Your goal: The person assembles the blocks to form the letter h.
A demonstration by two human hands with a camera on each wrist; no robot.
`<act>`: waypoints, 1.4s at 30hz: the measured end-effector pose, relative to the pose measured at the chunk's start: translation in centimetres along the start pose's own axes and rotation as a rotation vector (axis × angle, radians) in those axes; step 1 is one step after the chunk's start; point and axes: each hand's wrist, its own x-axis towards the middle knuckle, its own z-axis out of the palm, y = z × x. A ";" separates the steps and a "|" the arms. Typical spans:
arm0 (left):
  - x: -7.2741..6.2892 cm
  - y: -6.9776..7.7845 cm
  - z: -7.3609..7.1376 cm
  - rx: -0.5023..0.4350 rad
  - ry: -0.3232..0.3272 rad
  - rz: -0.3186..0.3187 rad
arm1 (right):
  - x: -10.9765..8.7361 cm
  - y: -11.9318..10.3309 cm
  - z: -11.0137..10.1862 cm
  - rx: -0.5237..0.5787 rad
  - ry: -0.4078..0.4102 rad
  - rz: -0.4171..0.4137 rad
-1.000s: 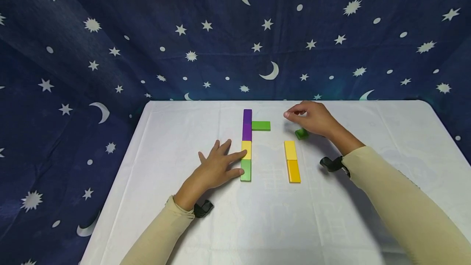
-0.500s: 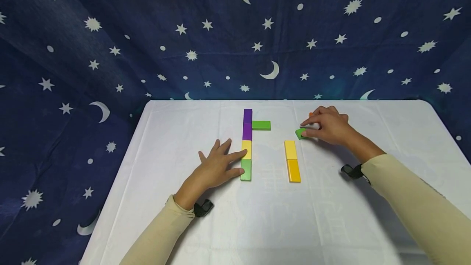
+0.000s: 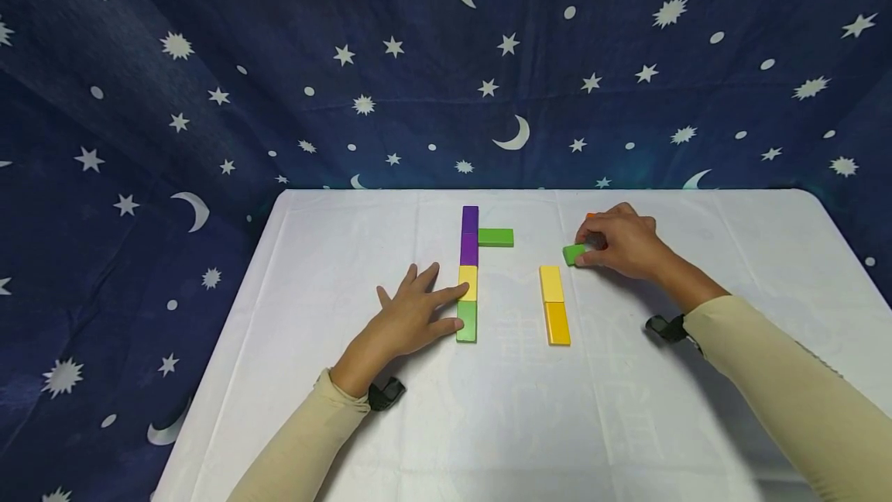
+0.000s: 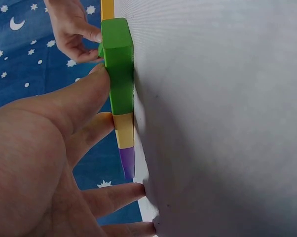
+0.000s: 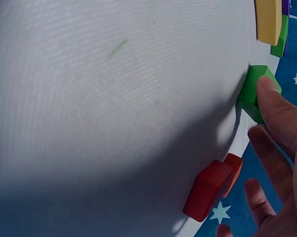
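Note:
My right hand (image 3: 623, 242) pinches a small green block (image 3: 572, 255) between thumb and fingers, just above or on the table; I cannot tell which. In the right wrist view my thumb lies along that green block (image 5: 252, 94). Fingers spread, my left hand (image 3: 404, 322) rests beside a straight column of blocks. Its index fingertip touches a yellow block (image 3: 468, 276) and its thumb a light green block (image 3: 468, 331). Two purple blocks (image 3: 470, 232) continue the column toward the back. Another green block (image 3: 496, 238) sticks out rightward from the purple ones.
Two yellow blocks (image 3: 551, 285) stand in line between the hands, end to end. A red block (image 5: 205, 192) and an orange block (image 5: 232, 170) lie near the right hand, mostly hidden by it in the head view. A starry cloth (image 3: 390, 115) hangs behind the white table (image 3: 502, 424).
My right hand, pinching nothing at first, has moved right and down to the loose green block and now grips it. The block has turned slightly. My left hand has stayed in place.

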 end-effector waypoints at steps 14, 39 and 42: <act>0.0 0.0 0.0 0.000 -0.002 -0.004 | 0.4 -0.3 0.4 0.070 0.028 -0.032; 0.0 0.0 0.1 0.002 0.009 -0.007 | 4.8 -5.4 2.0 0.188 0.030 0.192; 0.1 0.0 0.1 -0.001 0.009 -0.005 | 5.0 -5.7 2.0 0.176 0.003 0.221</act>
